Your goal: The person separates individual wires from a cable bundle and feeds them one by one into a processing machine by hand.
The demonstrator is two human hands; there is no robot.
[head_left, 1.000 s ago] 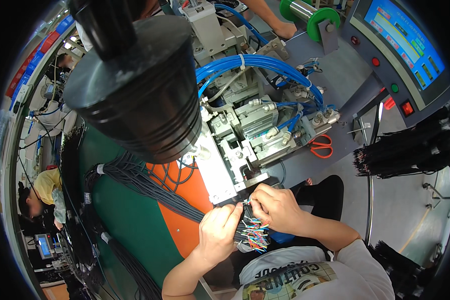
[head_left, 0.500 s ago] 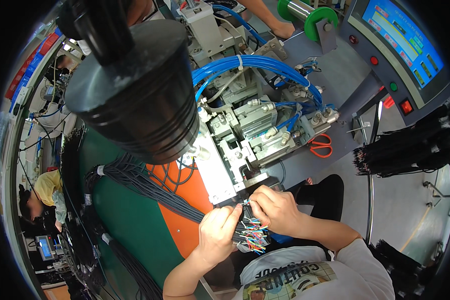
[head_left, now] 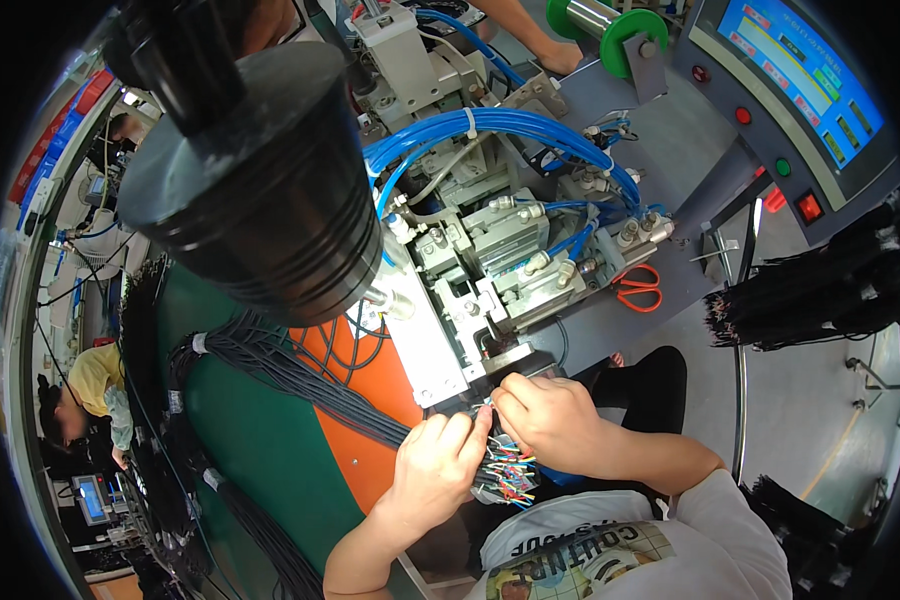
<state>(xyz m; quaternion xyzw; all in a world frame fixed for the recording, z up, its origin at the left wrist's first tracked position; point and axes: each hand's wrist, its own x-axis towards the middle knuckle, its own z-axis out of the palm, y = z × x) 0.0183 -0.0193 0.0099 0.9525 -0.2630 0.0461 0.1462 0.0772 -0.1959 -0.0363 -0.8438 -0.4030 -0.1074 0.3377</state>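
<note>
My left hand [head_left: 438,462] is closed, thumb and fingers pinching a black cable close to its stripped end. Right beside it my right hand [head_left: 552,420] pinches the thin coloured wires at that end; its fingertips nearly touch my left thumb. Both hands are at the front of a metal pneumatic fixture [head_left: 475,310]. Below and between them a bundle of stripped wire ends [head_left: 508,470] fans out in red, blue, yellow, green and white. The dark cables [head_left: 340,395] of the bundle stretch left across the table. My fingers cover most of the cable tip.
A black lamp hood [head_left: 260,190] hangs over the left of the fixture. Red-handled scissors [head_left: 638,288] lie to its right. Blue air tubes [head_left: 500,120] arch above it. A control screen [head_left: 805,80] and hanging black cables [head_left: 810,295] stand right. Another person's arm [head_left: 530,35] is at the back.
My right fingers have shifted slightly left, and the small wire ends between my fingertips show less. My left hand stays almost in place. The whole view has shifted a little.
</note>
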